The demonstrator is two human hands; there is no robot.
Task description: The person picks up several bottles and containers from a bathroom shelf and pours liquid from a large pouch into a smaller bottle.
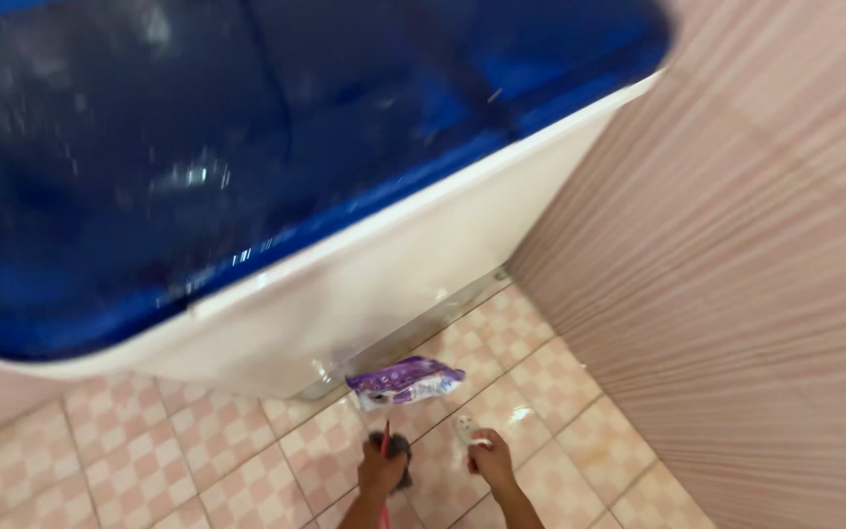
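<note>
Both hands low near the floor, bottom of view. Left hand (381, 470) is closed round a thin red handle (385, 439) w/ a dark brush head (401, 460) at the tiles. Right hand (493, 460) pinches a small white object (466, 431) — can't tell what it is. Purple-and-white packet (405, 380) lies on the pink checkered floor (198, 451) just ahead of them, by the base of the white washing machine (364, 284) w/ blue lid — ribbed pink wall (736, 274) to the right.

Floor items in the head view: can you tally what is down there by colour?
Purple: 1, the crinkled purple plastic packet
Red: 1, the thin red handle in the left hand
White: 1, the small white object in the right hand
Total: 3
</note>
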